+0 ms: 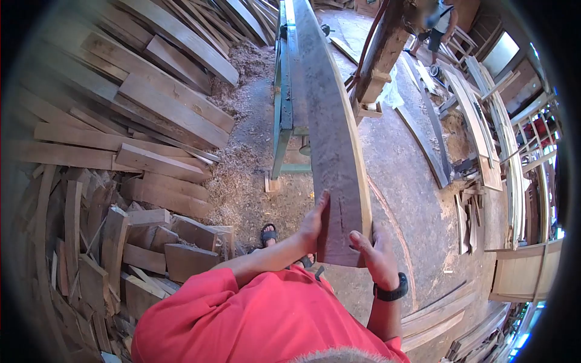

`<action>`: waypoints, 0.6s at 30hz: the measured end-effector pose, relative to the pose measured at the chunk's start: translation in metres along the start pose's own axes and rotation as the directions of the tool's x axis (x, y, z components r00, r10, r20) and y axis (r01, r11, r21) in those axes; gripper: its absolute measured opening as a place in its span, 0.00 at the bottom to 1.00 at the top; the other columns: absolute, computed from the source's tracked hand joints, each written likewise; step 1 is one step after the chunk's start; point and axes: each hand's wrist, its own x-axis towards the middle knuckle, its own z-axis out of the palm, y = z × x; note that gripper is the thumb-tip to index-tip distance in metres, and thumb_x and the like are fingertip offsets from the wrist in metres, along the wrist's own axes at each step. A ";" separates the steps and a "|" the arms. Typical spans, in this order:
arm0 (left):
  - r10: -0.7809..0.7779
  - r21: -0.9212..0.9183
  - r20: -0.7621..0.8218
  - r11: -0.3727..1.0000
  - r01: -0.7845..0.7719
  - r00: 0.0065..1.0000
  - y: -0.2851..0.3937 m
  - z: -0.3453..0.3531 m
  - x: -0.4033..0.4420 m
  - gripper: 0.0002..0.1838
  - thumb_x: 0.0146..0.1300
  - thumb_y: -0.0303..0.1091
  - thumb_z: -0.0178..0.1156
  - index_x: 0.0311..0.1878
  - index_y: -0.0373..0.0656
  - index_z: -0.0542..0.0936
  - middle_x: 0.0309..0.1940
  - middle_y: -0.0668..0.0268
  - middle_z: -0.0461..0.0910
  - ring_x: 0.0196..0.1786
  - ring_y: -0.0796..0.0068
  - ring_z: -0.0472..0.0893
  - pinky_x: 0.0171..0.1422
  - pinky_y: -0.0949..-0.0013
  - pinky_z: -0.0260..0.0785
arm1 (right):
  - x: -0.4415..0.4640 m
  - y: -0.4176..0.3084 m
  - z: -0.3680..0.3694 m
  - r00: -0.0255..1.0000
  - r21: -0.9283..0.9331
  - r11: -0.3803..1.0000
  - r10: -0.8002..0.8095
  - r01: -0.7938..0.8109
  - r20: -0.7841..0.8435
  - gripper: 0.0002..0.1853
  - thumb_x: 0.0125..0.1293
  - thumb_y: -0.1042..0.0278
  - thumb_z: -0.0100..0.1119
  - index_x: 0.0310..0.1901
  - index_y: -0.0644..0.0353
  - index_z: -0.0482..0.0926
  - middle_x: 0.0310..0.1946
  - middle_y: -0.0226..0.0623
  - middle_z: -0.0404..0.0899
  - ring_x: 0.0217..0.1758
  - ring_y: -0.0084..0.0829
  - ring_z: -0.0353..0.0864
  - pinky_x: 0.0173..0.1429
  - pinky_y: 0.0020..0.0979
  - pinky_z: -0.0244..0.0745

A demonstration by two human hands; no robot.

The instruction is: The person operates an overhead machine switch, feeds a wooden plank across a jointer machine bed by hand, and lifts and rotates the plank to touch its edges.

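My left hand (311, 225) half-curled, thumb on board (336, 133), left edge; right hand (379, 253) clasps right edge, thumb on top, some fingertips hidden. Near end overhangs floor; far part runs along green bench (296, 168), support I can't tell. Slack grip, long weight: board could twist, drop toward foot (269, 235). Rough edge might splinter palms.
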 end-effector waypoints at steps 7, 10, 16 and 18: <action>0.155 -0.278 0.394 0.959 -0.044 0.906 0.031 0.047 -0.030 0.47 0.70 0.82 0.52 0.72 0.49 0.78 0.57 0.60 0.88 0.57 0.61 0.88 0.65 0.48 0.82 | -0.040 -0.060 0.017 0.882 -0.262 0.852 -0.472 0.453 -0.009 0.50 0.56 0.38 0.84 0.65 0.75 0.76 0.54 0.57 0.86 0.59 0.50 0.88 0.63 0.44 0.81; 0.218 -0.394 0.605 0.918 0.051 0.766 0.034 0.047 -0.027 0.48 0.69 0.82 0.53 0.73 0.48 0.77 0.60 0.60 0.87 0.59 0.60 0.88 0.69 0.49 0.81 | -0.041 -0.054 0.025 0.758 -0.336 0.714 -0.652 0.614 0.000 0.59 0.54 0.44 0.87 0.76 0.78 0.67 0.63 0.63 0.83 0.66 0.53 0.88 0.69 0.45 0.81; 0.178 -0.387 0.432 0.922 0.004 0.884 0.041 0.076 -0.034 0.45 0.71 0.82 0.49 0.66 0.49 0.83 0.55 0.63 0.90 0.55 0.63 0.89 0.65 0.51 0.82 | -0.030 -0.054 0.042 0.634 -0.305 0.634 -0.765 0.711 -0.114 0.58 0.60 0.56 0.83 0.81 0.79 0.57 0.69 0.63 0.78 0.71 0.48 0.84 0.70 0.41 0.80; 0.205 -0.394 0.412 0.919 -0.029 0.888 0.040 0.081 -0.033 0.45 0.72 0.82 0.50 0.66 0.48 0.83 0.55 0.63 0.89 0.56 0.63 0.89 0.66 0.51 0.82 | -0.023 -0.048 0.040 0.629 -0.247 0.633 -0.770 0.734 -0.108 0.58 0.59 0.56 0.83 0.81 0.79 0.57 0.72 0.63 0.75 0.74 0.49 0.80 0.74 0.43 0.76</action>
